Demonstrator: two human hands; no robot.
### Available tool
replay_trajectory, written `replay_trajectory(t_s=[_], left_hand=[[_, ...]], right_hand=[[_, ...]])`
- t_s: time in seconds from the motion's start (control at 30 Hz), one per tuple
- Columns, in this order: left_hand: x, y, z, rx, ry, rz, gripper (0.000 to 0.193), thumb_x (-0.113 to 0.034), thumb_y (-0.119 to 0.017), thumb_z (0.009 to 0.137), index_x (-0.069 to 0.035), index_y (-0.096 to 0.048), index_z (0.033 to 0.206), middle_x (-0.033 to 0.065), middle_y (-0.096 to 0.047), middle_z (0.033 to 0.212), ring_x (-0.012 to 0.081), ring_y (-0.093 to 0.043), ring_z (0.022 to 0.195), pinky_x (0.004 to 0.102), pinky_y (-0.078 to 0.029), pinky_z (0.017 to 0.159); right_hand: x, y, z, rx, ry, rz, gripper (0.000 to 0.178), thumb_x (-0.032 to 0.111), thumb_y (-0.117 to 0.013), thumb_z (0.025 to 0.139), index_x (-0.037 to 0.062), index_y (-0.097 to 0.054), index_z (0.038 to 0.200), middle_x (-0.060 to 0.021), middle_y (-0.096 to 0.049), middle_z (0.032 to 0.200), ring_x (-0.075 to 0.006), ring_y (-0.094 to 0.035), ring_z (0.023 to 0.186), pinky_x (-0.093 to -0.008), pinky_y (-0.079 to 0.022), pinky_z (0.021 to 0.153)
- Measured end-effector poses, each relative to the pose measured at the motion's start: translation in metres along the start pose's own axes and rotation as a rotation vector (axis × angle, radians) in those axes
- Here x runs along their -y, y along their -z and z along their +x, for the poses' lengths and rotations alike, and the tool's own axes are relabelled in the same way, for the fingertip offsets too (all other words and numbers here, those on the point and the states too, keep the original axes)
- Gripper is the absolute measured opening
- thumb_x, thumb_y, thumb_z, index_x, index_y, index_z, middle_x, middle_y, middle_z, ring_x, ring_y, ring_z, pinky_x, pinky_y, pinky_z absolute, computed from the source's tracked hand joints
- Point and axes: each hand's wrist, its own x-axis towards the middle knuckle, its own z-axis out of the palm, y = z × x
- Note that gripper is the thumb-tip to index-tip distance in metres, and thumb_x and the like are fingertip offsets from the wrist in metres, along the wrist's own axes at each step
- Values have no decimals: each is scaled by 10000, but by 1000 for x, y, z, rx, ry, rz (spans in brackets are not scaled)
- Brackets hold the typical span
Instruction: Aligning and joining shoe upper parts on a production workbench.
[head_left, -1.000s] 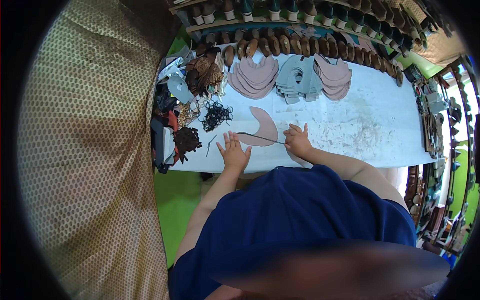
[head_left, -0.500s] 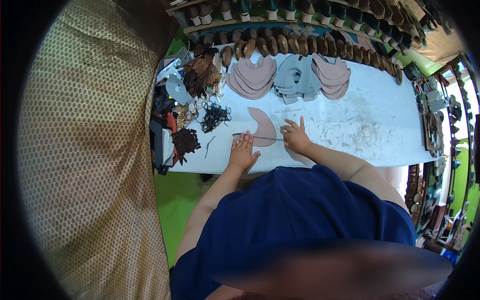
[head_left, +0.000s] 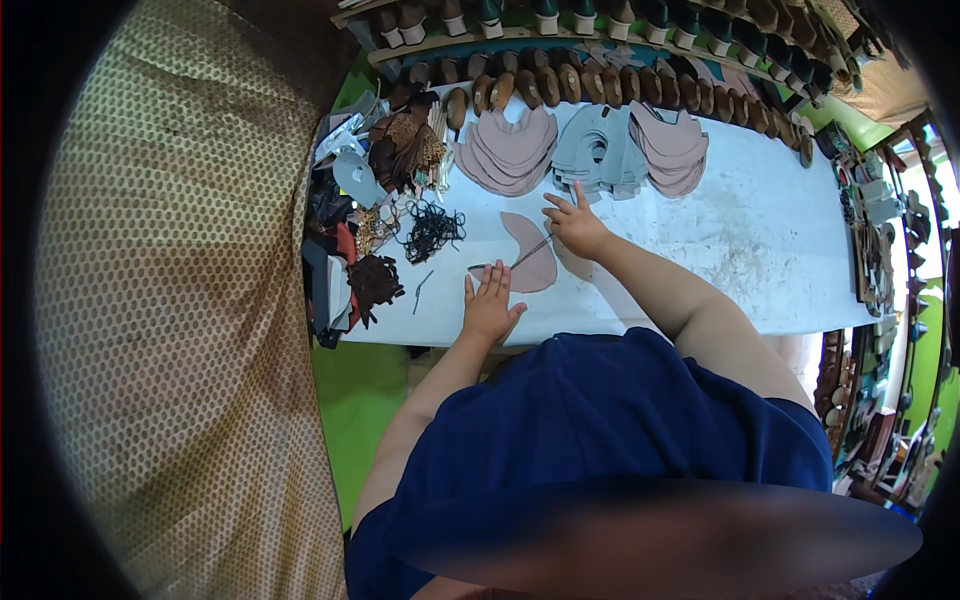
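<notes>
A crescent-shaped pink piece lies flat on the white-covered table in front of me. My left hand rests palm down at its left tip, fingers stretched over one end of a dark braided cord. The cord slants up to the right across the piece. At its other end my right hand pinches it beside the piece's right edge, the other fingers spread. Exactly how the thumb and finger meet on the cord is too small to make out.
Behind are a pink stack, a grey stack and another pink stack of cut pieces. Wooden shoe lasts line the back. Black cords and a dark brown pile lie left. A curtain hangs at the left.
My right hand has moved up and away from me with the cord's end. The cord has swung from nearly level to a slant. My left hand has stayed in place.
</notes>
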Motion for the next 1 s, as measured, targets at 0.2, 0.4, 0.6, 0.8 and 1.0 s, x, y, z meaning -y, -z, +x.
replay_trajectory(t_s=[0.2, 0.4, 0.6, 0.8, 1.0], left_hand=[[1, -1, 7, -84, -7, 25, 707, -477, -499, 943, -68, -367, 1504, 103, -296, 1604, 256, -216, 1502, 597, -40, 1189], [-2, 0, 9, -146, -24, 58, 667, -416, -512, 941, -48, -391, 1484, 114, -314, 1592, 276, -214, 1500, 602, -51, 1188], [-1, -11, 8, -169, -4, -10, 724, -406, -524, 934, -15, -322, 1509, 147, -254, 1611, 302, -177, 1509, 596, -55, 1189], [10, -16, 4, -199, 11, -47, 693, -403, -550, 924, -75, -364, 1506, 122, -287, 1603, 310, -198, 1502, 605, -77, 1182], [17, -15, 2, -273, -103, -20, 479, -378, -589, 913, -258, -562, 1376, 73, -365, 1571, 316, -269, 1476, 655, -113, 1147]], right_hand=[[-4, -3, 20, 50, 28, -64, 223, 159, -571, 872, 80, -708, 1029, -39, -581, 1318, -244, -333, 1435, -736, -122, 1138], [-4, -2, 36, 161, 53, -117, 255, 162, -572, 870, 87, -706, 1073, -34, -575, 1328, -240, -327, 1439, -727, -117, 1143], [-3, -19, 27, -2, -86, -88, 259, 178, -583, 874, 79, -697, 1084, -41, -538, 1401, -265, -310, 1451, -738, -103, 1130], [23, -2, -16, -9, -15, 184, 210, 275, -664, 838, 135, -689, 991, -28, -569, 1334, -287, -352, 1422, -745, -121, 1116], [42, -30, -57, -114, 185, 236, 96, 245, -675, 836, 188, -683, 912, 53, -650, 1107, -222, -490, 1315, -748, -161, 1110]])
